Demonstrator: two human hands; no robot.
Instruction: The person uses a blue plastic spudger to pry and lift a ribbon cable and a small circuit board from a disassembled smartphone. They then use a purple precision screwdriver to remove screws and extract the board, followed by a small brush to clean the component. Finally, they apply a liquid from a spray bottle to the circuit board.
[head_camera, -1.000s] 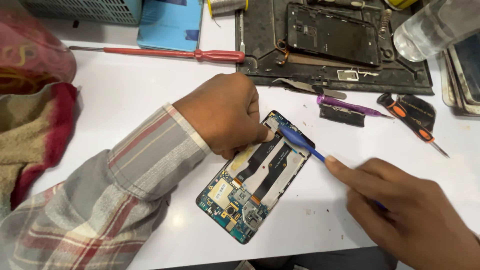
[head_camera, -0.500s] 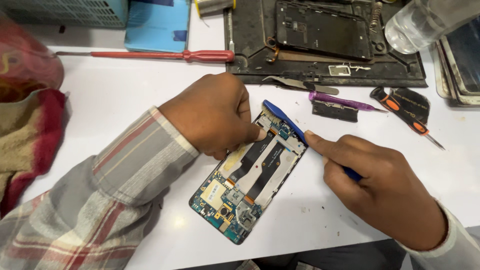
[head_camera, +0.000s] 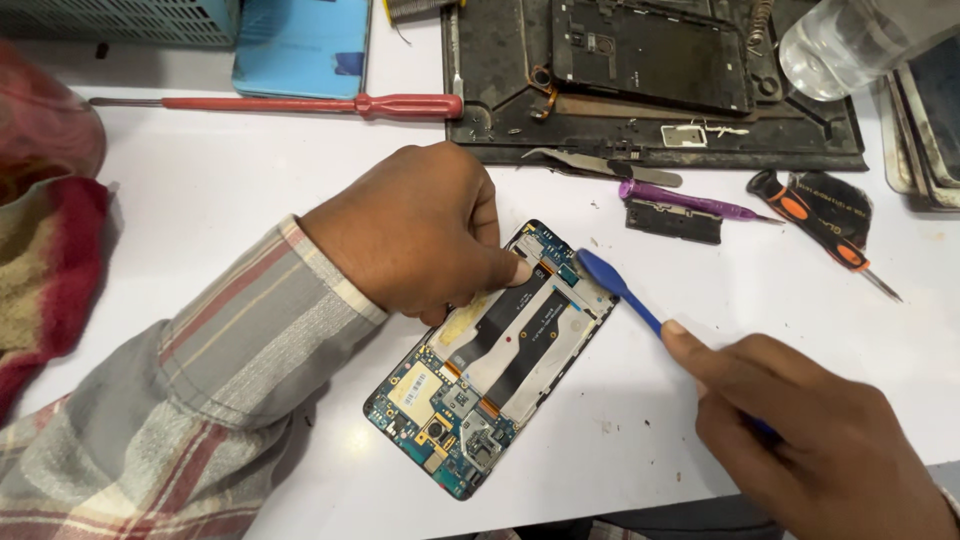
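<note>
- Since the earlier frame the blue pry tool (head_camera: 612, 285) has drawn back a little to the right: its flat tip now sits at the far right edge of the opened phone (head_camera: 495, 360), where before it lay further in over the far end beside the left thumb.
- The opened phone lies flat and slanted on the white table (head_camera: 250, 200), near the middle, its back cover off and its circuit boards and two dark flex cables exposed.
- The left hand (head_camera: 420, 230) is curled over the phone's far left side, thumb tip pressing on the far end and pinning it down.
- The right hand (head_camera: 820, 430), at the near right, grips the pry tool's handle with the forefinger stretched along it.
- Far behind, a dark work tray (head_camera: 650, 140) holds one black phone panel (head_camera: 650, 50); one pair of metal tweezers (head_camera: 600, 165) rests on its near rim.
- Right of the phone lie one small black part (head_camera: 672, 220), one purple tool (head_camera: 690, 200) and one black-and-orange screwdriver (head_camera: 820, 225).
- One red screwdriver (head_camera: 300, 103) lies far left, near one blue case (head_camera: 300, 45).
- One clear bottle (head_camera: 850, 45) lies far right; a red-edged cloth (head_camera: 45, 270) sits at the left.
</note>
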